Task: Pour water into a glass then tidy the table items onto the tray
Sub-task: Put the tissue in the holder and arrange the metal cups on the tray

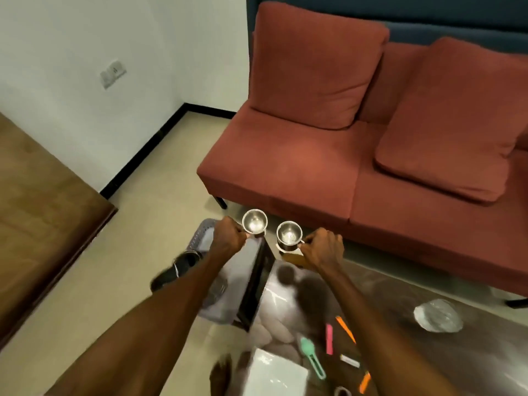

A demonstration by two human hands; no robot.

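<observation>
Our left fingers [240, 234] are curled tight on the handle of the left cup [255, 221], and our right fingers [310, 240] are clamped the same way on the handle of the right cup [289, 233]. Each cup sits just beyond its knuckles, upright, mouth up, handle pointing back toward us. We hold both above the far left corner of the table [400, 295], the left cup out past its edge. No tray is clearly visible to us; pens [329, 338] and a crumpled wrapper [437, 315] lie nearer on the table, well right of the cups.
</observation>
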